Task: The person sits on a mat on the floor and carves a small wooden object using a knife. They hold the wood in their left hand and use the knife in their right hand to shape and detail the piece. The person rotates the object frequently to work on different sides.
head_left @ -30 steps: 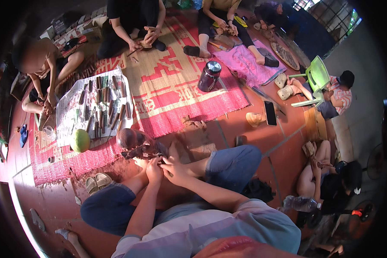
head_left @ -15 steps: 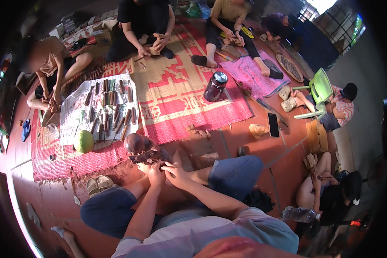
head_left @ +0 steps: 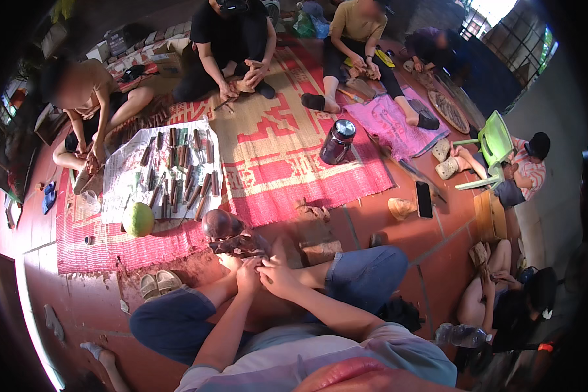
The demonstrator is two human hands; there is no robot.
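A dark brown, glossy wooden carving (head_left: pixel 222 225) with a rounded top stands between my bare feet, in front of my crossed legs. My left hand (head_left: pixel 248 276) is closed at its near lower side. Right beside it, my right hand (head_left: pixel 278 276) is closed too, its fingers bent toward the left hand. Whatever is between the fingers is too small and too covered to name. Whether the fingertips touch the carving I cannot tell.
Rows of wooden-handled carving tools (head_left: pixel 175 157) lie on a printed sheet (head_left: pixel 121 176) on the red mat (head_left: pixel 274 189). A green round fruit (head_left: pixel 138 219), a dark flask (head_left: pixel 337 141), a phone (head_left: pixel 424 199) and sandals (head_left: pixel 160 285) are around. Several people sit working nearby.
The whole view has shifted, so things sit slightly farther right and lower. My right hand's fingers, more stretched out before, are now curled in beside my left hand. The carving stays between my feet.
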